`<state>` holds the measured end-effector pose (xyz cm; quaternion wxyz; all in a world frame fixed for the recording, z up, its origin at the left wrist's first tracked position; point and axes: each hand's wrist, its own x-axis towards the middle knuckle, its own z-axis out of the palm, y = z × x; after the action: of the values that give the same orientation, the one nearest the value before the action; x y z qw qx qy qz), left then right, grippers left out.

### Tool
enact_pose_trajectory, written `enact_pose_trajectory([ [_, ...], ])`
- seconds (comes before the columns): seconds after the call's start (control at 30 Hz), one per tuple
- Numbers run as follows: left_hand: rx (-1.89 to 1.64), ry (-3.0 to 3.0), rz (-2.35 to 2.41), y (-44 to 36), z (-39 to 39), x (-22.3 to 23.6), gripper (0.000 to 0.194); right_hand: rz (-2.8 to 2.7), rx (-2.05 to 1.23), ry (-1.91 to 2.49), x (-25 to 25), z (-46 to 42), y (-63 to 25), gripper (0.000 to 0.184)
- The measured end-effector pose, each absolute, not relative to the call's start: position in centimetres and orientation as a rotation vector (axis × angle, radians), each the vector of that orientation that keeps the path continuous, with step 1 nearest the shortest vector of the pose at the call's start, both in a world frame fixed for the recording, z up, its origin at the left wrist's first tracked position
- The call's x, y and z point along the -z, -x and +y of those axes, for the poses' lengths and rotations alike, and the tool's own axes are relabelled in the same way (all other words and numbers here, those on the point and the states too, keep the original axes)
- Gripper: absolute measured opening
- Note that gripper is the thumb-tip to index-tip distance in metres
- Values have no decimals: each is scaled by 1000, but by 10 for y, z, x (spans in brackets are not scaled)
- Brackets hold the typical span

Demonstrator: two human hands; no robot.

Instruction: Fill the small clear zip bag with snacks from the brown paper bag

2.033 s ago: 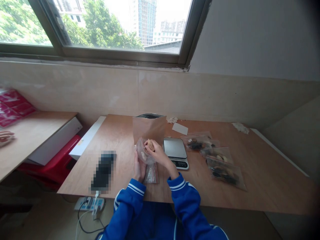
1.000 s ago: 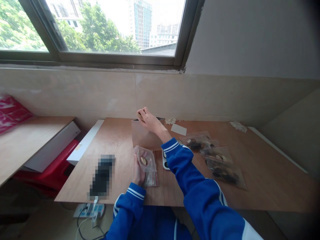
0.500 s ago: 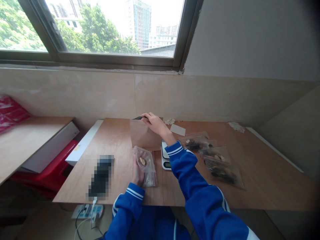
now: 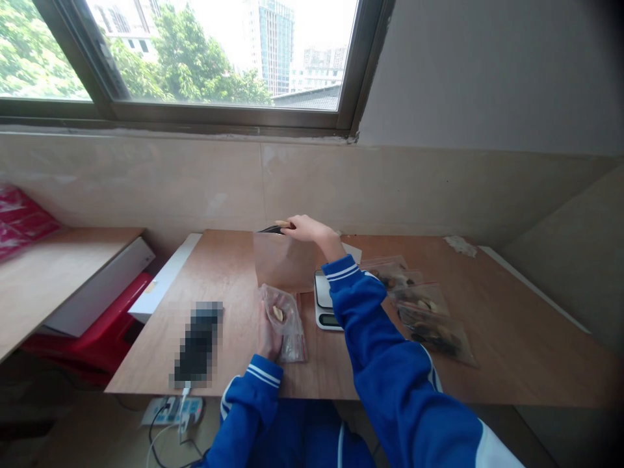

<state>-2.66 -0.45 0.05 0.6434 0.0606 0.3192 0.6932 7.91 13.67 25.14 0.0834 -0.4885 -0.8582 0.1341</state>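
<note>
Right hand (image 4: 311, 230) has travelled away from the left and now reaches forward, its fingertips (image 4: 283, 223) at the top edge of a kraft paper pouch (image 4: 283, 261) standing ahead of the left hand, just above the pouch's dark opening. Two seconds ago, both hands were together over the bag. From here, I cannot tell whether the fingers pinch the rim or carry something small.

Left hand (image 4: 268, 339) stays near the table's front edge, with its fingers closed up behind a clear zip bag (image 4: 287, 315). Held this way, the bag stays upright with its mouth raised, which seems to keep the pale nut pieces (image 4: 277, 314) settled low inside.

A second clear bag with a red strip (image 4: 295, 350) lies under the held one. A digital kitchen scale (image 4: 326, 302) sits just right of the pouch, now partly hidden by the right blue sleeve (image 4: 385, 351). Further right of the hands lie filled zip bags (image 4: 429, 318), and left of them a blurred phone (image 4: 197, 338).
</note>
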Motion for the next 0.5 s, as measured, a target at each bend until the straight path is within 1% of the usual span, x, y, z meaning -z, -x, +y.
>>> enact_pose_trajectory([
  [0.07,-1585,-143,721,27,-4,0,38,-2570,-388,1459,-255,133,-78,25],
  [0.17,-1589,-152,730,27,-5,0,39,-2482,-272,1405,-259,113,-81,16],
  [0.27,-1601,-161,753,26,-5,-3,38,-2337,-212,1280,-261,77,-87,19],
  [0.3,-1606,-164,761,26,-6,-5,38,-2315,-259,1234,-258,64,-88,22],
  [0.37,-1599,-171,756,26,-6,-8,37,-2386,-453,1151,-243,39,-85,23],
  [0.43,-1561,-176,712,26,-6,-9,39,-2633,-700,1104,-215,21,-76,24],
  [0.47,-1542,-178,685,26,-6,-9,42,-2766,-762,1137,-197,16,-69,24],
  [0.5,-1531,-177,663,26,-6,-8,45,-2846,-758,1219,-178,12,-61,22],
])
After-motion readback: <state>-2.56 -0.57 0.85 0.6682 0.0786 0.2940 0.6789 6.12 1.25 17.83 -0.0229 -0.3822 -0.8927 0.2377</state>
